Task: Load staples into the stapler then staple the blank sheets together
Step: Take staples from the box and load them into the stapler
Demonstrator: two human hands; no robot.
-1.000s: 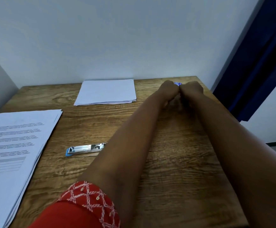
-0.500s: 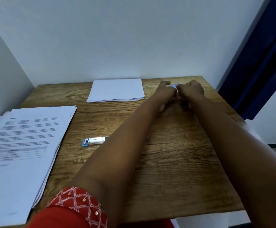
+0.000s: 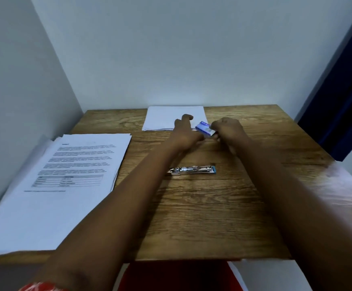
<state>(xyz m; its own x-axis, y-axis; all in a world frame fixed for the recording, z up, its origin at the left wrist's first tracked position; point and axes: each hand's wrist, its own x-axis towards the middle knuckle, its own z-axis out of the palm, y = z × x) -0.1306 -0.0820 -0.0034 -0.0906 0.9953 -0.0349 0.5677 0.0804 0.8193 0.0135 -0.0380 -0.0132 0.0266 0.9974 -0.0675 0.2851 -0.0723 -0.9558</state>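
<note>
Both of my hands are stretched out over the far half of the brown wood-grain worktop (image 3: 192,217), meeting at a small blue-and-white cardboard staple box (image 3: 202,128) held up off the wood. My right hand (image 3: 227,131) has its fingers curled round the box's right end; my left hand (image 3: 184,133) is just beside the box's near left corner, one finger raised, and I cannot tell whether it actually grips the box or only touches it. I cannot tell whether the box is open or what is in it. Nearer to me, between my forearms, the slim silver metal stapler with a blue end (image 3: 192,170) lies flat on the wood, lengthwise left to right, blue end to the right, well apart from the box. Its open top shows shiny metal parts. At the far edge, against the pale wall (image 3: 171,49), sits the small neat stack of blank white sheets (image 3: 162,118), partly behind my left hand. On the left a bigger pile of printed pages with text and a table (image 3: 70,177) overhangs the near edge of the worktop. Dark blue curtain (image 3: 347,106) hangs at the right, and red cloth (image 3: 171,276) shows below the near edge.
</note>
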